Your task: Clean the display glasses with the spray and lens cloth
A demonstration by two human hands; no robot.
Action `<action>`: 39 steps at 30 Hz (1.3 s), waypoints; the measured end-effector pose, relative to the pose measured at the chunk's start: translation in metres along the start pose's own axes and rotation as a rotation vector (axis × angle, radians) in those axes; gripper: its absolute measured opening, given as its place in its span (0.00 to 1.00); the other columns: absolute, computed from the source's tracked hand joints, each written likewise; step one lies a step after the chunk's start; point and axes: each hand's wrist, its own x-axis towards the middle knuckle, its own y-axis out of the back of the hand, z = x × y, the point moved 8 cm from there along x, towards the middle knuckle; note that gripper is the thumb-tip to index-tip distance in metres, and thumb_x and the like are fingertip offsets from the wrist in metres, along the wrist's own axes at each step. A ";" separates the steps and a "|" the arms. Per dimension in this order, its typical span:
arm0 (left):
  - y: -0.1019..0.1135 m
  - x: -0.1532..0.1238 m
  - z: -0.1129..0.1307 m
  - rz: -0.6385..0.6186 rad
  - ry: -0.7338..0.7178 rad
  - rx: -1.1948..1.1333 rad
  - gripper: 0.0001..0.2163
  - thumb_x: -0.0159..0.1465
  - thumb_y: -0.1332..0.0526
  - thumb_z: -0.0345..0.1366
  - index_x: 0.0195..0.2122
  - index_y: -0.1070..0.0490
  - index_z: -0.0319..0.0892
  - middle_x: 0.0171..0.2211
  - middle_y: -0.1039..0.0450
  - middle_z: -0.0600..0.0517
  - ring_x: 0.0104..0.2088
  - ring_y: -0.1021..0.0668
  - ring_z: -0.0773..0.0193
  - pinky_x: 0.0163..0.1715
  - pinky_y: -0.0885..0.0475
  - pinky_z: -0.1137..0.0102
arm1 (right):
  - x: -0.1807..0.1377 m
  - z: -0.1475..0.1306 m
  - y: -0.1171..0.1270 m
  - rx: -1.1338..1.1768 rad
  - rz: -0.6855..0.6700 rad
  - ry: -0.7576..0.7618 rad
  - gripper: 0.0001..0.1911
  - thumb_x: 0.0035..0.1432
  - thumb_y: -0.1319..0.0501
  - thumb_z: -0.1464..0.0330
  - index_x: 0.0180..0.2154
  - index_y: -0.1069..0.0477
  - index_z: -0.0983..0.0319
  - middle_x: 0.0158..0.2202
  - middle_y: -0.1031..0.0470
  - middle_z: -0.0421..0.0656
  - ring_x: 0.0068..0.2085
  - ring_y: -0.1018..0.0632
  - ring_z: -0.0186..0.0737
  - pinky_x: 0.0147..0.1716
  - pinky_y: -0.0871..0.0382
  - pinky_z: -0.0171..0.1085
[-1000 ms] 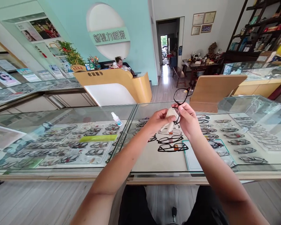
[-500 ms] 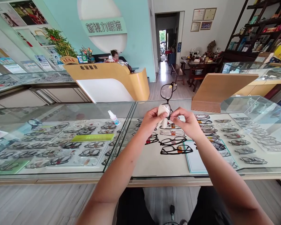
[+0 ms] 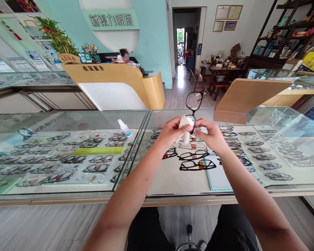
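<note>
Above the glass counter I hold up a pair of dark-framed eyeglasses, turned on end, with droplets on the upper lens. My left hand is closed on a white cloth, which is pressed around the lower lens. The fingers of my right hand pinch the frame's lower right side. Beneath my hands, black-framed glasses lie with several other pairs. A white spray bottle stands on the glass to the left.
Glass display cases hold rows of spectacles. A tilted wooden board stands at the back right. A white sheet with a teal edge lies under the right forearm. Behind a yellow counter sits another person.
The eyeglasses have shifted slightly right and tilt more to the right. My right fingers have moved up closer against the frame. The camera view has turned a little.
</note>
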 end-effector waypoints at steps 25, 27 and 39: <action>0.000 -0.004 -0.004 0.032 0.045 0.181 0.24 0.60 0.25 0.56 0.34 0.34 0.44 0.28 0.36 0.57 0.29 0.35 0.68 0.30 0.42 0.71 | 0.002 0.021 0.026 0.176 0.145 -0.171 0.12 0.65 0.28 0.53 0.45 0.13 0.51 0.46 0.16 0.41 0.50 0.20 0.45 0.50 0.28 0.43; -0.003 -0.005 -0.006 0.016 0.050 0.205 0.24 0.61 0.25 0.56 0.34 0.34 0.44 0.28 0.36 0.58 0.28 0.36 0.69 0.29 0.43 0.72 | -0.001 0.029 0.021 0.354 0.206 -0.253 0.13 0.60 0.25 0.51 0.41 0.12 0.51 0.47 0.14 0.40 0.50 0.19 0.46 0.50 0.25 0.43; -0.011 -0.009 -0.014 -0.032 0.098 0.238 0.26 0.60 0.24 0.55 0.51 0.18 0.41 0.36 0.23 0.52 0.34 0.26 0.64 0.36 0.32 0.70 | -0.007 0.043 -0.014 0.738 0.131 -0.464 0.17 0.49 0.18 0.52 0.36 0.13 0.54 0.45 0.10 0.41 0.38 0.16 0.42 0.37 0.21 0.40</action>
